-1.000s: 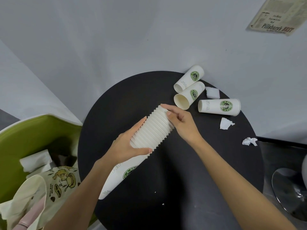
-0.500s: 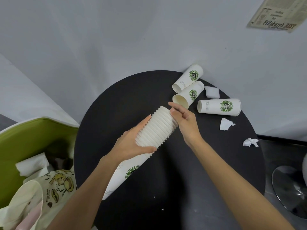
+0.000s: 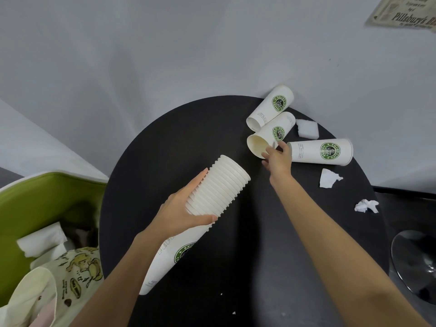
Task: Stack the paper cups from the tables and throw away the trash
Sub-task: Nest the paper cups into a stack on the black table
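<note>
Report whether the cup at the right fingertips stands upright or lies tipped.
Tipped: the cup lies on its side on the table, mouth beside the right hand.

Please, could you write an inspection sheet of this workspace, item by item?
Surface: round black table, few white crumbs near front.
Job's things: cup stack tilted over table; far cup, middle cup and right cup lie on their sides.
Clutter: white pad, torn paper, crumpled paper beside the cups.
Grips: left hand holds cup stack; right hand touches middle cup's rim, hold unclear.
Cables: nothing seen.
Surroundings: green bin with paper at left, printed bag, wall poster, chrome base at right.
</note>
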`<control>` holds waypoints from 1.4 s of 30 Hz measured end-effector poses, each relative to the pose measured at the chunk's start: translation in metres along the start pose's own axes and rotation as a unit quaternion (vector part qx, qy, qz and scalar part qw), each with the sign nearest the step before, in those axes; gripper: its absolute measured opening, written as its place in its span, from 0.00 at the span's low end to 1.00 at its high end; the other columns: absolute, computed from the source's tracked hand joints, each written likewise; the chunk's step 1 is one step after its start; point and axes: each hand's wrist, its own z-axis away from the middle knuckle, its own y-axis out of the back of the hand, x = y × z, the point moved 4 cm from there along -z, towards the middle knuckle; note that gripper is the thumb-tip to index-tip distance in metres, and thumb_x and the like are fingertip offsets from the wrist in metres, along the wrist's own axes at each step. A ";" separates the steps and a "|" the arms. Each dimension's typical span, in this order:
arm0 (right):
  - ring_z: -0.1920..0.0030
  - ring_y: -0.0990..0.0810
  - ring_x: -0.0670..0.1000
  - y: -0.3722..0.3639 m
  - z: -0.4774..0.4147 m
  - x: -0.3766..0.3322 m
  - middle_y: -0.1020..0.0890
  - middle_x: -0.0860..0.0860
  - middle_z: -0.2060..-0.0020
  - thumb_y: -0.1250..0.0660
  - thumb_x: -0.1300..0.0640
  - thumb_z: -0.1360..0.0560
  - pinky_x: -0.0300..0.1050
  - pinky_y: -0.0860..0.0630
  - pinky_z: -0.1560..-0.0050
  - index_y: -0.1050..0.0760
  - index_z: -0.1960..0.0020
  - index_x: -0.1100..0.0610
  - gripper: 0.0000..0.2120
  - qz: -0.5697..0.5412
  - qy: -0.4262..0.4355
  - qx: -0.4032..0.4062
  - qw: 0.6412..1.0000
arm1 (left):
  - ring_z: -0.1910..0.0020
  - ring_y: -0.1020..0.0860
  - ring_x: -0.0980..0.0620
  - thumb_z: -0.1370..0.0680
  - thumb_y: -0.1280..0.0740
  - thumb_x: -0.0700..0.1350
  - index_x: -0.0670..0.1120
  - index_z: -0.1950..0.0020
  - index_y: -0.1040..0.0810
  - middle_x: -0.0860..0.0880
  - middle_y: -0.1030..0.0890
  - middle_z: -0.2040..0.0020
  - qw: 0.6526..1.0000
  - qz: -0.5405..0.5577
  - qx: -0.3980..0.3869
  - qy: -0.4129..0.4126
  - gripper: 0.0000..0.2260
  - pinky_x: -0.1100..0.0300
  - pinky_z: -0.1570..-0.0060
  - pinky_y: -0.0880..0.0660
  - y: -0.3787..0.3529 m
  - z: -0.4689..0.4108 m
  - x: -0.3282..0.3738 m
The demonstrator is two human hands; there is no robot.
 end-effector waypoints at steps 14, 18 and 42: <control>0.30 0.41 0.61 -0.004 -0.032 -0.031 0.38 0.59 0.30 0.29 0.60 0.36 0.61 0.34 0.36 0.43 0.25 0.57 0.43 0.628 0.397 -0.148 0.653 | 0.32 0.31 0.58 0.40 0.25 0.65 0.71 0.26 0.47 0.69 0.34 0.31 0.999 0.038 -0.008 0.007 0.47 0.48 0.33 0.28 -0.003 -0.015 -0.012; 0.24 0.52 0.60 -0.005 -0.046 -0.030 0.47 0.56 0.24 0.26 0.59 0.36 0.63 0.42 0.31 0.52 0.23 0.52 0.49 0.757 0.394 -0.213 0.476 | 0.32 0.31 0.59 0.39 0.25 0.65 0.72 0.27 0.47 0.70 0.34 0.32 0.999 0.039 -0.013 0.007 0.46 0.49 0.33 0.28 -0.005 -0.019 -0.014; 0.38 0.27 0.59 -0.042 0.000 -0.042 0.28 0.58 0.38 0.25 0.56 0.39 0.54 0.28 0.41 0.38 0.28 0.61 0.43 0.671 0.580 -0.292 0.358 | 0.33 0.31 0.60 0.40 0.25 0.65 0.73 0.28 0.46 0.71 0.34 0.32 0.998 0.055 0.000 0.012 0.46 0.54 0.34 0.28 -0.004 -0.011 -0.024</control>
